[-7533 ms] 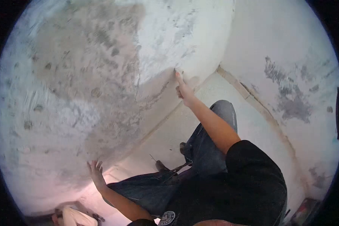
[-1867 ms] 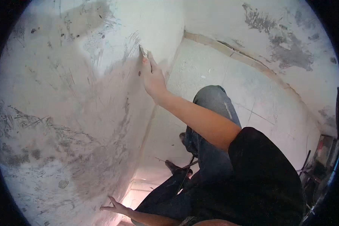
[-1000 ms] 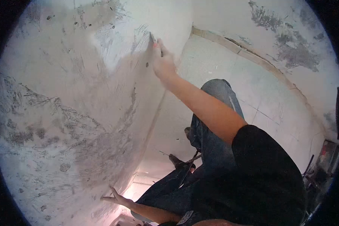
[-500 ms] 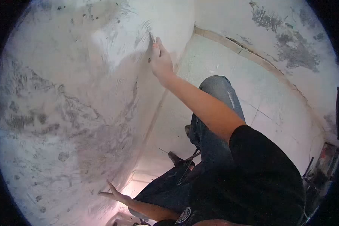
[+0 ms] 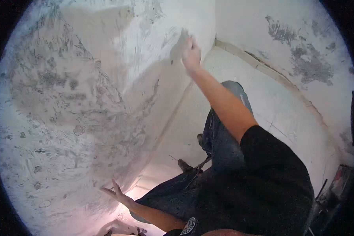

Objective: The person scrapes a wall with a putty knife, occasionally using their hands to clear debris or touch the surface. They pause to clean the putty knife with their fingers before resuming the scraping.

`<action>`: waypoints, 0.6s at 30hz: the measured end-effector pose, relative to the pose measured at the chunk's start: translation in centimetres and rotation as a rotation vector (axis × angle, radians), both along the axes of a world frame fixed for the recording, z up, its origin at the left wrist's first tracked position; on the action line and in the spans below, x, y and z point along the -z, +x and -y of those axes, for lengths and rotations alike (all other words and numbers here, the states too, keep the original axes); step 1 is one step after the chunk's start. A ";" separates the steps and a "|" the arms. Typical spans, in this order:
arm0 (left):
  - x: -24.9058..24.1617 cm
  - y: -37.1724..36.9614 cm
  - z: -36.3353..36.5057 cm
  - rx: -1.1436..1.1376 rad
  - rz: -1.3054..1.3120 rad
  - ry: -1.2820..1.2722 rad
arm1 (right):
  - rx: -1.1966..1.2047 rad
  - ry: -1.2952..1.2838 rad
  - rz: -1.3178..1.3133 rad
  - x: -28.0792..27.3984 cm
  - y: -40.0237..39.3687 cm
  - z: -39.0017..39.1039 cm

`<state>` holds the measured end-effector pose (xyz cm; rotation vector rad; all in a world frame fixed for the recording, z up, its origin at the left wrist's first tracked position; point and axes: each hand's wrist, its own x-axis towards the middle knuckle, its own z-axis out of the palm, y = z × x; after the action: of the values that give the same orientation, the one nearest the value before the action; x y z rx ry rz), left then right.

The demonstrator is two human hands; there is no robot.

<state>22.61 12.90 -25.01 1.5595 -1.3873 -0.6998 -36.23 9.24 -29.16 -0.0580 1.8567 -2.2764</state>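
My right hand [image 5: 192, 57], blurred by motion, is closed around a small scraper that is mostly hidden by my fingers. It is close to the upper part of the pale plastered wall [image 5: 106, 90], where a shadow falls beside the hand. Grey streaks and rough dark patches mark this wall. Lower down, my left hand [image 5: 120, 194] is open, its fingers spread, with the fingertips right at the wall surface.
My bent legs in jeans [image 5: 224, 129] are on the pale floor [image 5: 279, 126] beside the wall. A second wall [image 5: 247, 23] with grey bare patches meets it at the corner. Dark objects [image 5: 338, 185] stand at the lower right.
My right hand has moved right in view, nearer the corner, and slightly down. The view has shifted too. My left hand stays open by the wall, a little higher in view.
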 end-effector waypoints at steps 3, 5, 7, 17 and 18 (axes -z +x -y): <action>0.1 -0.6 -0.1 -0.033 0.010 -0.003 | -0.033 0.149 -0.156 0.5 3.7 0.0; -0.1 -0.7 -0.4 -0.014 -0.010 -0.007 | -0.160 0.102 -0.040 0.4 4.5 -0.1; 0.3 0.0 -0.2 -0.021 -0.008 -0.004 | -0.173 0.084 0.010 -0.3 4.4 0.0; 1.1 1.7 -0.1 -0.012 0.041 -0.022 | -0.010 -0.015 0.031 0.0 -4.0 0.8; 1.6 2.4 0.3 -0.010 0.133 -0.038 | 0.077 -0.105 -0.068 0.3 -4.8 1.0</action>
<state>25.01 12.58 -26.64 1.6065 -1.4803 -0.5684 -41.00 8.23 -29.49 -0.0810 1.7999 -2.4523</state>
